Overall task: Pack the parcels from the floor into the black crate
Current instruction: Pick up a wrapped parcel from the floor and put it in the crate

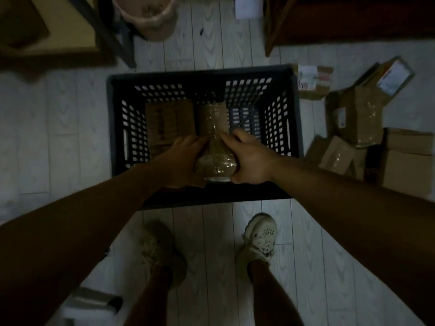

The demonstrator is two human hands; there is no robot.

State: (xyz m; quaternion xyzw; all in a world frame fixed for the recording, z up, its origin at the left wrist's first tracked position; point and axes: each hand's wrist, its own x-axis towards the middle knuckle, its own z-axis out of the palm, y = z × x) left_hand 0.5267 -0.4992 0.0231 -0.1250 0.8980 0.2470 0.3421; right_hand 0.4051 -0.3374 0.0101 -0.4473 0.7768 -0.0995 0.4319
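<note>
Black crate [202, 75]: perforated plastic, open at the top, standing on the floor just ahead of the feet, framed by both forearms.
Taped parcel [213, 128]: brown, wrapped in glossy clear tape, lying lengthwise inside the crate, right of centre; near end raised by the crate's near wall, far end pointing at the far wall; contact with the crate bottom impossible to tell.
Left hand [186, 156]: fingers curled round the near left side of the taped parcel, gripping it.
Right hand [249, 158]: thumb laid over the top, fingers wrapped round the near right side of the same parcel, gripping it.
Flat cardboard parcel [168, 121]: already in the crate, filling its left half, just beside the taped parcel.
Labelled carton [310, 78]: on the floor, just beside the crate's far right corner.
Tape-wrapped box [357, 116]: on the floor right of the crate, heaped with a labelled flat packet [393, 76] behind it.
Small boxes [336, 156]: tilted on the floor near the crate's right wall, touching the plain cartons [409, 161] at the frame edge.
Floor [70, 128]: pale wood-grain planks, dimly lit.
Shoes [259, 238]: beige, laced, planted near the crate's near wall.
Lined bin [146, 15]: pinkish bag inside, well beyond the crate at upper left.
</note>
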